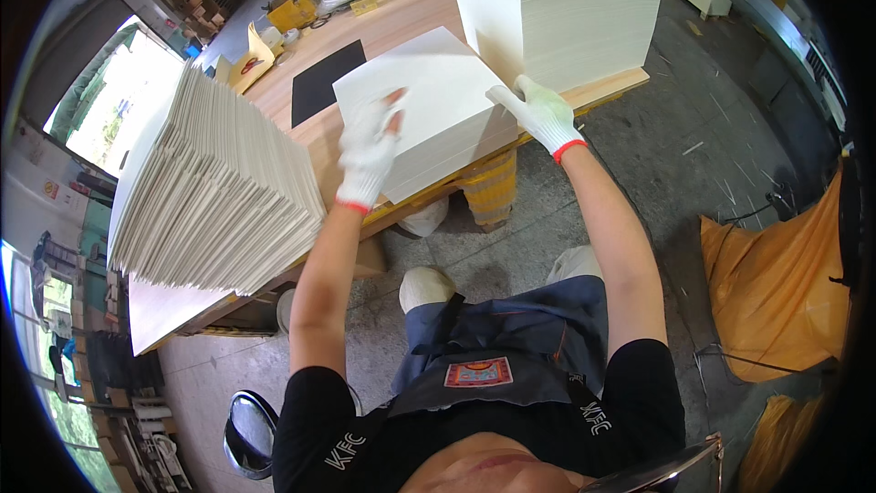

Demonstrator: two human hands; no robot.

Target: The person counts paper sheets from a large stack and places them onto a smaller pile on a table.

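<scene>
A low block of stacked white sheets lies in front of me on the wooden table. My left hand, in a white glove with some bare fingertips, is over the block's left side. It is slightly smeared by motion, with its fingers apart and nothing seen in them. At the block's right corner, my right hand, gloved in white, has its fingers stretched along the edge and holds nothing. Just beyond that hand rises a tall stack of white sheets. Left of my left hand stands a fanned, uneven stack of pale sheets.
A black flat sheet lies on the wooden table behind the block. Farther back are a yellow box and red-handled scissors. An orange cover hangs at the right. A black round-topped stool stands lower left.
</scene>
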